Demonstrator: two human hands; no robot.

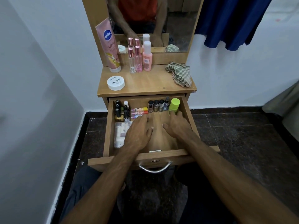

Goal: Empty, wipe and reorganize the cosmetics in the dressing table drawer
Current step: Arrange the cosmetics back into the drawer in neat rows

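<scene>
The wooden drawer [161, 155] stands pulled out. Inside, dark nail polish bottles [120, 111] cluster at the back left, small tubes [139, 110] lie beside them, and a row of nail polish bottles [157, 105] lines the back wall. A lime-green capped bottle [174, 104] stands at the back right. A clear bag of small items [120, 135] lies at the left. My left hand [137, 133] reaches in over the bag's edge, fingers spread. My right hand [177, 125] has its fingertips at the base of the green bottle; whether they grip it I cannot tell.
On the tabletop [148, 83] stand a pink Vaseline tube [110, 46], two perfume bottles [135, 59], a pink bottle [147, 56], a white nail polish remover jar [115, 82] and a checked cloth [180, 73]. A mirror [178, 21] rises behind. A blue cloth [229, 21] hangs at the right.
</scene>
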